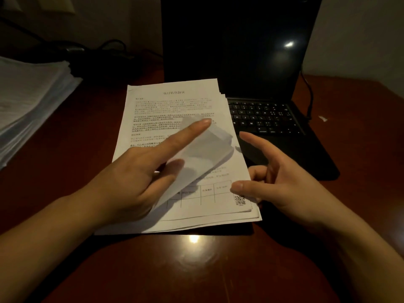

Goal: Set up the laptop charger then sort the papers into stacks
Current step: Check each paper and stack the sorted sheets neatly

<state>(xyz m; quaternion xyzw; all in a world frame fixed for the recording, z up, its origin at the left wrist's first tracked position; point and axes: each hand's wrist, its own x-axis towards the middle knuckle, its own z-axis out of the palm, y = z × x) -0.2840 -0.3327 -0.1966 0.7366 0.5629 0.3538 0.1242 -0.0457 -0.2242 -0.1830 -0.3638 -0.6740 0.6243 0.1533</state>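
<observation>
A stack of printed papers (166,110) lies on the dark red desk, partly over the left half of the open black laptop (269,119). My left hand (131,184) pinches the top sheet (203,154) between straight forefinger and thumb, curling it up and over to the left. My right hand (284,182) holds the stack's lower right edge, thumb on top near the QR code, forefinger straight, the other fingers curled at the edge. A black charger cable (308,101) runs down to the laptop's right side.
A tall pile of papers (28,101) sits at the desk's left edge. Tangled black cables (102,49) lie behind it by the wall. The laptop screen (236,40) is dark. Bare desk (196,270) lies in front of the stack.
</observation>
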